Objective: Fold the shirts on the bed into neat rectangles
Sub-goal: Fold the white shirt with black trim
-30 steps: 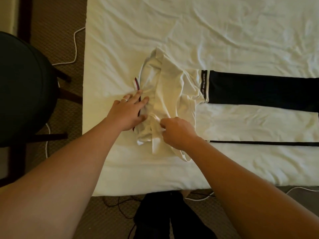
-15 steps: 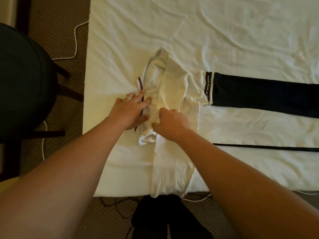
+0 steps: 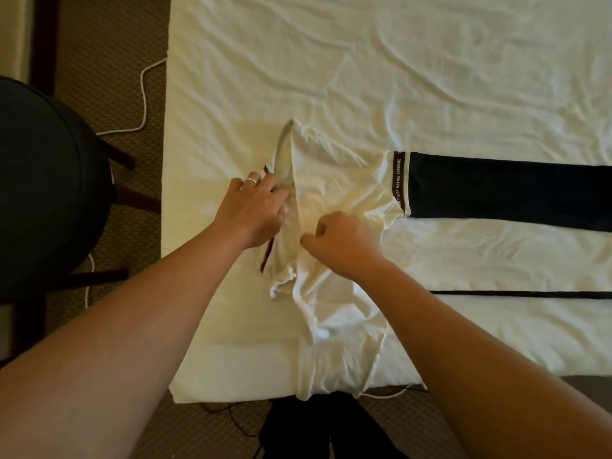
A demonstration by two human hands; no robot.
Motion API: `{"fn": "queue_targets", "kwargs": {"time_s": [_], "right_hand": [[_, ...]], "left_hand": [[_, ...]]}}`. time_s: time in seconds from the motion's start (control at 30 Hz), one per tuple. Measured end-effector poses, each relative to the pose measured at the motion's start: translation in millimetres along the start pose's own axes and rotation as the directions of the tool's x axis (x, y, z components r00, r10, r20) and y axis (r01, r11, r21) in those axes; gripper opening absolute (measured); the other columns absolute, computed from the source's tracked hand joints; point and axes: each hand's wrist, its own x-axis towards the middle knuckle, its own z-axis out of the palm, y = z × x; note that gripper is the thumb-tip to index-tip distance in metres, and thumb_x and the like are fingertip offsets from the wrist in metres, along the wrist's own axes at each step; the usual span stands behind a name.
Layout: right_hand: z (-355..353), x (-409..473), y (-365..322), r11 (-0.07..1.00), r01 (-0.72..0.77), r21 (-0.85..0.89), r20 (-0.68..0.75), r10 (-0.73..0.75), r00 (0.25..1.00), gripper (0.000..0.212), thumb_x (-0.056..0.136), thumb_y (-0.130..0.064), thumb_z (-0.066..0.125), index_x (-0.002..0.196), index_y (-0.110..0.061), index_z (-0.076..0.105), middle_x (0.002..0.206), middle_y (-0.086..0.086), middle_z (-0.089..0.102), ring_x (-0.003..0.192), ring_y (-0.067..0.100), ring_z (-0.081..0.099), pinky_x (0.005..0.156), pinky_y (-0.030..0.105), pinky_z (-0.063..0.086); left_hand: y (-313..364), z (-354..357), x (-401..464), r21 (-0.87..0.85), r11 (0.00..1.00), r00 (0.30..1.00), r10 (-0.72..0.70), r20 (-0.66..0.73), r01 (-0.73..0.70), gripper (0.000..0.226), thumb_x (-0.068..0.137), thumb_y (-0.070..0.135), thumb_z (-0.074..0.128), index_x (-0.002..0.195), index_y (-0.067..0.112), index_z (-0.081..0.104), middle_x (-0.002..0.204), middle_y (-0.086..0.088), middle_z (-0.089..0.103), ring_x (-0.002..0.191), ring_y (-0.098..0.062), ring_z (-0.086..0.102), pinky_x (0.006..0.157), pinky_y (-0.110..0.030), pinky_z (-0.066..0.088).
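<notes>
Nearest: the tail of a white shirt (image 3: 334, 260) hangs over the near edge of the bed (image 3: 231, 94), just above dark-clad legs and a thin cord on the carpet. The rest of the shirt lies bunched on the sheet toward the bed's left side, one sleeve running right, with a dark band of lettering at its cuff.

Right hand (image 3: 344, 243): fingers curled down into the cloth at mid-body, seemingly gathering a pinch; knuckles hide what the fingertips hold. Left hand (image 3: 255, 210): ring on one finger, fingers fairly straight and close together, pressing flat on the shirt's left edge beside a red and dark trim.

Handling, as a judgement: thin, soft, light knit. It will slump and wrinkle, not hold a crease unless smoothed. Best taken at seams or hem with both hands and dragged taut; the overhanging tail may slide off.

Compared with half a second earlier: the right hand is curled tighter and sits slightly right of where it was, the left has shifted little, and more of the shirt's tail shows spread toward the near edge.

Farther right: a black garment (image 3: 510, 190) lies flat, touching the sleeve end. Far left: a dark chair (image 3: 43, 187) and a white cable (image 3: 144, 94) on the carpet.
</notes>
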Motion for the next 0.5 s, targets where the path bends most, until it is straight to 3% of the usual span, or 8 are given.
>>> {"fn": "queue_targets", "kwargs": {"time_s": [0.03, 0.13, 0.23, 0.33, 0.4, 0.47, 0.5], "right_hand": [[0, 7, -4, 0.997, 0.001, -0.076, -0.102, -0.008, 0.995, 0.033, 0.090, -0.046, 0.058, 0.089, -0.012, 0.062, 0.079, 0.000, 0.063, 0.074, 0.023, 0.061, 0.066, 0.032, 0.047], [12, 24, -11, 0.965, 0.003, -0.261, -0.064, -0.021, 0.998, 0.037, 0.094, -0.053, 0.054, 0.105, -0.019, 0.049, 0.089, 0.000, 0.056, 0.081, 0.024, 0.056, 0.070, 0.036, 0.043], [17, 32, -14, 0.952, 0.019, -0.305, -0.083, -0.047, 0.995, 0.015, 0.097, -0.028, 0.052, 0.107, -0.016, 0.051, 0.086, 0.001, 0.057, 0.087, 0.026, 0.064, 0.066, 0.035, 0.039], [12, 28, -18, 0.929, 0.079, -0.362, -0.014, -0.090, 0.996, 0.002, 0.093, -0.016, 0.049, 0.093, -0.018, 0.051, 0.074, -0.001, 0.047, 0.074, 0.023, 0.056, 0.057, 0.031, 0.033], [5, 26, -18, 0.951, 0.129, -0.279, 0.143, -0.092, 0.985, 0.008, 0.091, -0.022, 0.054, 0.091, -0.016, 0.058, 0.078, 0.000, 0.056, 0.074, 0.023, 0.057, 0.058, 0.031, 0.039], [-9, 29, -9, 0.996, 0.061, 0.072, 0.253, -0.077, 0.964, 0.015, 0.090, -0.024, 0.062, 0.094, -0.013, 0.071, 0.085, 0.002, 0.068, 0.080, 0.025, 0.066, 0.069, 0.036, 0.053], [-17, 34, -1, 0.968, 0.015, 0.252, 0.191, -0.065, 0.979, 0.015, 0.090, -0.023, 0.064, 0.095, -0.012, 0.074, 0.086, 0.003, 0.071, 0.081, 0.024, 0.068, 0.075, 0.037, 0.057]], "left_hand": [[-2, -1, 4, 0.017, 1.000, 0.999, 0.010, -0.054, -0.009, 0.037, 0.102, 0.025, 0.036, 0.134, 0.018, 0.053, 0.141, -0.007, 0.046, 0.129, -0.037, 0.041, 0.100, -0.049, 0.035], [-16, 1, 15, 0.073, 0.995, 0.985, 0.083, -0.152, -0.073, 0.038, 0.097, 0.022, 0.045, 0.132, 0.013, 0.057, 0.143, -0.007, 0.049, 0.125, -0.038, 0.045, 0.097, -0.050, 0.038], [-26, 2, 23, 0.023, 0.994, 0.980, 0.106, -0.167, -0.103, 0.040, 0.098, 0.025, 0.047, 0.135, 0.014, 0.057, 0.146, -0.004, 0.053, 0.128, -0.034, 0.048, 0.096, -0.048, 0.038], [-29, 2, 28, -0.056, 0.992, 0.985, 0.107, -0.138, -0.115, 0.038, 0.100, 0.029, 0.045, 0.134, 0.017, 0.058, 0.141, -0.002, 0.057, 0.128, -0.031, 0.050, 0.096, -0.046, 0.039], [-32, 1, 34, -0.114, 0.988, 0.986, 0.090, -0.138, -0.106, 0.034, 0.101, 0.031, 0.045, 0.128, 0.019, 0.062, 0.133, 0.000, 0.061, 0.121, -0.031, 0.053, 0.091, -0.045, 0.040], [-31, -6, 43, -0.298, 0.954, 0.987, -0.020, -0.161, -0.029, 0.026, 0.101, 0.031, 0.048, 0.108, 0.018, 0.069, 0.111, -0.002, 0.065, 0.105, -0.032, 0.057, 0.079, -0.040, 0.042], [-30, -11, 48, -0.412, 0.911, 0.979, -0.113, -0.172, 0.032, 0.026, 0.101, 0.032, 0.048, 0.095, 0.016, 0.067, 0.097, -0.002, 0.063, 0.095, -0.032, 0.058, 0.072, -0.037, 0.040]]}}
